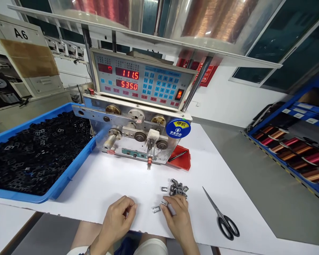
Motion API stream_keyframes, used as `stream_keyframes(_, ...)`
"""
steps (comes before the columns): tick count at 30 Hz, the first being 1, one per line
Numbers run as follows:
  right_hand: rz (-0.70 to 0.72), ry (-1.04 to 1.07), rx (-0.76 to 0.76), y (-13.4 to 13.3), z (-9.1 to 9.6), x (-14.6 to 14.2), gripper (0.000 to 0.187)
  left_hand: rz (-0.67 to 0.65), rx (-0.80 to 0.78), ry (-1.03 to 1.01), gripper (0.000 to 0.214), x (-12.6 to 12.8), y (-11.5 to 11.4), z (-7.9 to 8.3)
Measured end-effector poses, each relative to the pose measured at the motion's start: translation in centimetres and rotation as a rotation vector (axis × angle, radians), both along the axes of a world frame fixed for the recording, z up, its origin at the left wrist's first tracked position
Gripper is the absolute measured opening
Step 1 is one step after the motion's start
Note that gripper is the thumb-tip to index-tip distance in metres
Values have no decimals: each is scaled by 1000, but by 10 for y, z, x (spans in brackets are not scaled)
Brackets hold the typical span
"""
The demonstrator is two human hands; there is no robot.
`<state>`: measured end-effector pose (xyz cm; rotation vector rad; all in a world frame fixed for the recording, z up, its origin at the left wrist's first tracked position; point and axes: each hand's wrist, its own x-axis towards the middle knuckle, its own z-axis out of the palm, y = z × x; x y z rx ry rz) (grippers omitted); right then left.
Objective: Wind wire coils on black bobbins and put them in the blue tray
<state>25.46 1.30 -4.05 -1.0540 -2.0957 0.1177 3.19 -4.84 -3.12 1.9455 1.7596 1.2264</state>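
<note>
My right hand pinches a small grey U-shaped clip between thumb and fingers, just above the white tabletop. Beyond its fingers lies a pile of similar grey clips. One loose clip rests left of the pile, and another clip lies flat beside my right thumb. My left hand is by the table's near edge, its fingers curled in and the thumb against the index fingertip. Nothing shows in it.
A winding machine with a lit display stands ahead, its spindle pointing toward me. At left sits a blue tray of black parts. Black-handled scissors lie at right. A red bin holding a dark rod adjoins the machine.
</note>
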Motion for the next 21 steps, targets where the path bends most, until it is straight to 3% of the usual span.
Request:
stream_keyframes(9, -14, -24, -28, 0, -4, 2, 20, -3, 15, 8, 22, -1, 0, 0)
stream_keyframes(16, 161, -69, -125, -8, 9, 0, 28, -3, 12, 14, 21, 0, 0, -2)
stream_keyframes(21, 143, -98, -95, -10, 11, -3, 11, -2, 4, 6, 21, 0, -1, -1)
